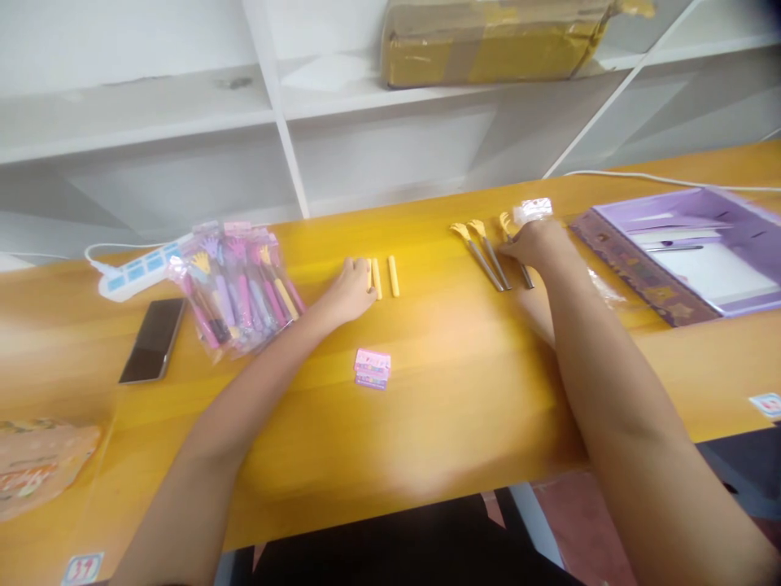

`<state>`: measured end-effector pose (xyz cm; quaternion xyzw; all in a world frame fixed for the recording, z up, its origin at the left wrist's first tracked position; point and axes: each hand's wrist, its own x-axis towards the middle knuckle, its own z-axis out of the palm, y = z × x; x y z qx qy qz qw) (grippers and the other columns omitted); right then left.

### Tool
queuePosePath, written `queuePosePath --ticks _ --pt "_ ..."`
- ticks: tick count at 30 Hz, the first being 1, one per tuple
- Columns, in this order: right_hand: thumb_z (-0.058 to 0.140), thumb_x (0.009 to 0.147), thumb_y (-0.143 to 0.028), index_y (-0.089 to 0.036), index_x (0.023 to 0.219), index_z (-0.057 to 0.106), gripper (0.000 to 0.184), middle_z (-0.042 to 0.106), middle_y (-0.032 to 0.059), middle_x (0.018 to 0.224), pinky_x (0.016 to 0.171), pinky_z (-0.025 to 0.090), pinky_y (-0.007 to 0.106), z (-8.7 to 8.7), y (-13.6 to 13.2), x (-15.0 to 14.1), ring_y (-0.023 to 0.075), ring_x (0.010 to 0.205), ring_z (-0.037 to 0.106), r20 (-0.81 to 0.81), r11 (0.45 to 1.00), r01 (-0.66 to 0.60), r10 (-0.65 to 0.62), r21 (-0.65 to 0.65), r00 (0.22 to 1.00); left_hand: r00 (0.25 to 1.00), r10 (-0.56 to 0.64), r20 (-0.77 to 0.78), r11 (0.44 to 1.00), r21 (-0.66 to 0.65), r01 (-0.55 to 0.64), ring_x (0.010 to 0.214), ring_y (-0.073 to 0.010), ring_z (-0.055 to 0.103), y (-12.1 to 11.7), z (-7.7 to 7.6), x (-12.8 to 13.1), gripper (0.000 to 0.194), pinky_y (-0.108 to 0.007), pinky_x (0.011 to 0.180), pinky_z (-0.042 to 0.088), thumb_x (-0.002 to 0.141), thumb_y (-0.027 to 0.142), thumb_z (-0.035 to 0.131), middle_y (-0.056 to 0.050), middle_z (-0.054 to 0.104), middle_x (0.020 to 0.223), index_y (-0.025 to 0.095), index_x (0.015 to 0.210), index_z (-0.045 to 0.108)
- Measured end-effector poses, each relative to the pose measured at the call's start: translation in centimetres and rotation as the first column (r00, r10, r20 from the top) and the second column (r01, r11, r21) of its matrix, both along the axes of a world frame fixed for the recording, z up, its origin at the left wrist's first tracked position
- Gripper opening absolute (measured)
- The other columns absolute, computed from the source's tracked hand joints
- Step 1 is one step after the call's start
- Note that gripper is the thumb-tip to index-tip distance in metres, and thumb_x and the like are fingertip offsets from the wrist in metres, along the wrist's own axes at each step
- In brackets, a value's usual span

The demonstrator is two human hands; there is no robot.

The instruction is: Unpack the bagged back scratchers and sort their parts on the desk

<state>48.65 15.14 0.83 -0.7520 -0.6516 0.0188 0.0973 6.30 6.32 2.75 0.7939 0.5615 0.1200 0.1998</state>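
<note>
My left hand (351, 291) is closed over the leftmost of three short yellow tubes, partly covering it; the middle tube (377, 278) and the right tube (394, 277) lie beside it on the table. My right hand (537, 244) reaches over a small back scratcher (528, 275) with a yellow hand-shaped head and a metal rod, fingers closed around its middle. Two like back scratchers (486, 256) lie just left of it. Small pink and purple cards (372, 369) sit nearer to me, between my arms.
Bagged colourful back scratchers (244, 289) lie at left beside a power strip (143, 268) and a phone (152, 340). Clear plastic bags (534, 210) are around my right hand. A purple tray (683, 281) stands at right. Shelves with a taped carton (494, 45) rise behind.
</note>
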Motion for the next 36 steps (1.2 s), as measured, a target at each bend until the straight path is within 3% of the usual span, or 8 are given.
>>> queuePosePath --ticks 5,10,13,20,27,30,32,36 --pt "0.074 0.090 -0.029 -0.017 0.091 0.074 0.012 0.073 0.0161 0.090 0.073 0.035 0.035 0.6 -0.5 -0.8 0.0186 0.068 0.046 0.054 0.992 0.080 -0.075 -0.098 0.996 1.000 -0.005 0.027 1.000 -0.001 0.005 0.122 -0.0331 0.063 0.1 -0.3 0.0 0.023 -0.048 0.105 0.052 0.096 0.021 0.060 -0.016 0.057 0.129 0.020 0.118 0.052" --pt "0.064 0.101 -0.029 -0.011 0.128 0.072 0.034 0.070 0.0262 0.125 0.080 0.034 0.035 0.4 -0.7 -1.2 0.0204 0.080 0.051 0.093 0.989 0.040 -0.027 -0.142 0.995 0.993 -0.012 0.122 1.000 0.017 0.010 0.115 -0.0273 0.065 0.0 -0.9 0.2 0.029 -0.045 0.106 0.052 0.095 0.016 0.059 -0.016 0.058 0.134 0.018 0.123 0.051" --pt "0.057 0.105 -0.029 -0.010 0.132 0.072 0.036 0.064 0.0305 0.137 0.085 0.034 0.037 0.3 -0.7 -0.9 0.0230 0.090 0.054 0.111 0.989 0.028 -0.012 -0.147 0.994 0.980 -0.002 0.199 1.000 -0.004 0.003 0.106 -0.0230 0.067 -0.2 -1.0 0.6 0.030 -0.043 0.102 0.055 0.094 0.013 0.059 -0.015 0.059 0.135 0.020 0.122 0.051" --pt "0.054 0.107 -0.029 -0.010 0.130 0.075 0.037 0.071 0.0263 0.126 0.084 0.036 0.036 0.7 -0.6 -1.3 0.0255 0.095 0.058 0.110 0.988 0.022 -0.005 -0.151 0.994 0.948 -0.019 0.318 0.998 -0.048 0.036 0.096 -0.0177 0.071 -0.3 -0.7 0.9 0.033 -0.038 0.097 0.058 0.092 0.007 0.061 -0.014 0.061 0.136 0.020 0.119 0.050" --pt "0.053 0.107 -0.031 -0.013 0.139 0.071 0.041 0.067 0.0234 0.140 0.085 0.037 0.037 3.8 -2.5 -4.6 0.0282 0.113 0.062 0.035 0.992 0.057 -0.061 0.112 0.998 0.968 -0.056 0.244 0.998 -0.013 0.061 0.106 -0.0220 0.070 -0.7 0.5 0.7 0.029 -0.038 0.098 0.058 0.094 0.014 0.063 -0.015 0.062 0.138 0.020 0.120 0.055" --pt "0.054 0.104 -0.028 -0.018 0.128 0.075 0.033 0.073 0.0194 0.130 0.083 0.037 0.037 5.4 -3.1 -6.0 0.0270 0.106 0.063 0.008 0.987 0.028 -0.029 0.157 1.000 0.995 -0.078 0.057 0.995 0.060 0.075 0.111 -0.0277 0.069 0.3 2.5 -1.4 0.018 -0.042 0.100 0.055 0.094 0.022 0.063 -0.014 0.068 0.127 0.021 0.113 0.062" --pt "0.055 0.103 -0.027 -0.020 0.121 0.076 0.029 0.074 0.0188 0.126 0.080 0.036 0.037 6.1 -3.4 -6.7 0.0266 0.101 0.063 0.021 0.989 0.007 -0.011 0.150 1.000 0.999 0.032 -0.018 0.988 0.155 -0.029 0.101 -0.0283 0.069 1.8 4.1 -4.4 0.007 -0.042 0.093 0.055 0.091 0.021 0.065 -0.012 0.072 0.110 0.022 0.098 0.065" --pt "0.052 0.103 -0.027 -0.020 0.113 0.075 0.026 0.075 0.0191 0.121 0.080 0.035 0.037 6.7 -3.5 -7.2 0.0272 0.098 0.061 0.067 0.992 -0.033 0.025 0.118 0.997 0.963 0.257 0.081 0.875 0.403 -0.267 0.079 -0.0267 0.063 4.9 6.7 -12.7 0.017 -0.040 0.078 0.052 0.083 0.020 0.074 -0.007 0.064 0.073 0.024 0.075 0.059"
